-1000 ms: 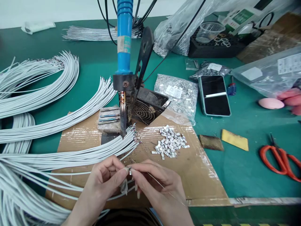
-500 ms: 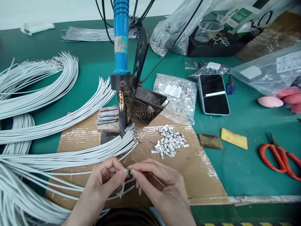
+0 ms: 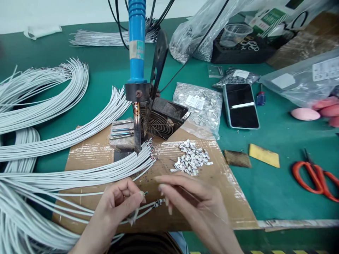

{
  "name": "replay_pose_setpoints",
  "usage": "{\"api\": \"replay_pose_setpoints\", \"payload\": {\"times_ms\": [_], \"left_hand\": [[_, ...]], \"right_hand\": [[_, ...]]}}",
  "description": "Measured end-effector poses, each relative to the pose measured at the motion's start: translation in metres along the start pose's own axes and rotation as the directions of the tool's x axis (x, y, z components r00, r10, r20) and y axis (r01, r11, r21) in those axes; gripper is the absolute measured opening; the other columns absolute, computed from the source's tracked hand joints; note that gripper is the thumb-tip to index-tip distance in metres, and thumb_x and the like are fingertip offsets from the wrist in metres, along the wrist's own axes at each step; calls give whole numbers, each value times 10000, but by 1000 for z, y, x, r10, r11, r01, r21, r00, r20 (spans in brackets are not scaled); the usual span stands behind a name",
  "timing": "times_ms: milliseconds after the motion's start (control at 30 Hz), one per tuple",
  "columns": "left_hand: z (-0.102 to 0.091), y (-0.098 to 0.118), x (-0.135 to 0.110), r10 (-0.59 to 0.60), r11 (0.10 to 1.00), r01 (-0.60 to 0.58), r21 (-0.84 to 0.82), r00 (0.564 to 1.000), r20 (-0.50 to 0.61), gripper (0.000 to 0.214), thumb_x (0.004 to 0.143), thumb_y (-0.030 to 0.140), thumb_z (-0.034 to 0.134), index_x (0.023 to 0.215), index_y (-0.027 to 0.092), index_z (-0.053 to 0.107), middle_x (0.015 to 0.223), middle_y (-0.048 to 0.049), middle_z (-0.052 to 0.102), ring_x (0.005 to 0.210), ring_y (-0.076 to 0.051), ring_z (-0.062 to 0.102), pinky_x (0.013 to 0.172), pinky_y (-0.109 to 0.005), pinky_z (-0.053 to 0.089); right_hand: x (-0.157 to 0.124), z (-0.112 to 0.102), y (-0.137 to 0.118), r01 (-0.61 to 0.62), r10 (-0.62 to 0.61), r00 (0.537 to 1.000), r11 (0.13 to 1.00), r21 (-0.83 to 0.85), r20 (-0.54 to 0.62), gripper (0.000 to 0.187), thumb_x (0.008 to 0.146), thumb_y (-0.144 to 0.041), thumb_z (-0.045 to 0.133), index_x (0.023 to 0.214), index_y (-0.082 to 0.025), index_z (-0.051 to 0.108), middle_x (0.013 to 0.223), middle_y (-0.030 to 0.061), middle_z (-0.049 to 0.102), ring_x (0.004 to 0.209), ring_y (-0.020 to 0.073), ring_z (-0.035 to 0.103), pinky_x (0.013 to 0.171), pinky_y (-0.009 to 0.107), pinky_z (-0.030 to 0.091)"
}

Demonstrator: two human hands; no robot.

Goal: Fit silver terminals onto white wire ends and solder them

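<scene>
My left hand [image 3: 119,203] pinches the stripped end of a thin white wire [image 3: 79,194] over a cardboard sheet [image 3: 225,197]. My right hand [image 3: 193,201] hovers just to its right with fingers stretched out loosely, a thin solder strand [image 3: 203,204] lying across it. Below the fingers lie wire ends with small metal pieces [image 3: 159,202] fitted. A pile of small metal terminals [image 3: 191,162] sits beyond the right hand. A blue-handled soldering iron [image 3: 137,70] stands clamped tip-down above a bundle of white wires [image 3: 106,173].
More white wire bundles [image 3: 42,102] fan across the green table at left. A small black fan [image 3: 161,121] sits behind the iron. A bag of terminals [image 3: 201,106], a phone [image 3: 240,106], a yellow sponge [image 3: 264,156] and orange scissors [image 3: 315,180] lie at right.
My right hand has pulled away from the left hand's pinch, moving right and opening its fingers. The left hand still holds the wire end.
</scene>
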State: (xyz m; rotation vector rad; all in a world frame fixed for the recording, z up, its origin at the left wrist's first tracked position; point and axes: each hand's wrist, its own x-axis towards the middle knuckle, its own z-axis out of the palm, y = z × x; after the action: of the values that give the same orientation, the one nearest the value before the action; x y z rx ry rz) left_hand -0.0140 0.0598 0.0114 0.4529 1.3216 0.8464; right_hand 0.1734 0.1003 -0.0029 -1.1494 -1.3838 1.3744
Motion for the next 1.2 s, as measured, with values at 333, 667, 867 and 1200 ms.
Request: {"api": "replay_pose_setpoints", "payload": {"times_ms": [333, 667, 867, 1200], "left_hand": [[0, 2, -1, -11, 1000, 11, 19, 1000, 11, 493, 739, 578, 864, 671, 139, 650, 565, 50, 465, 535, -80, 304, 522, -233, 180], [2, -3, -2, 115, 990, -112, 80, 993, -26, 473, 811, 577, 807, 701, 164, 605, 578, 57, 470, 553, -96, 320, 536, -239, 223], [12, -7, -8, 288, 915, -229, 333, 947, -141, 354, 872, 465, 745, 696, 181, 629, 603, 41, 494, 579, -125, 384, 559, -252, 300], [16, -4, -10, 267, 938, -213, 272, 947, -179, 368, 829, 455, 792, 656, 185, 611, 568, 42, 520, 550, -116, 421, 547, -250, 306]], "right_hand": [[1, 8, -7, 129, -96, 974, 980, -154, 206, 162, 927, -106, 702, 882, -233, 793, 797, -26, 743, 683, 76, 682, 648, 114, 515], [-4, 9, 5, -155, 153, 983, 988, 10, 97, 91, 896, -223, 750, 914, -233, 839, 658, -28, 649, 493, 79, 564, 468, 174, 445], [-6, 9, 1, -61, 70, 980, 996, -58, 184, 162, 952, -212, 695, 950, -255, 852, 693, -12, 662, 560, 91, 589, 512, 182, 449], [-9, 7, -5, -138, 137, 990, 990, -21, -46, 132, 913, -266, 731, 878, -250, 858, 646, -11, 639, 525, 104, 564, 495, 200, 459]]}}
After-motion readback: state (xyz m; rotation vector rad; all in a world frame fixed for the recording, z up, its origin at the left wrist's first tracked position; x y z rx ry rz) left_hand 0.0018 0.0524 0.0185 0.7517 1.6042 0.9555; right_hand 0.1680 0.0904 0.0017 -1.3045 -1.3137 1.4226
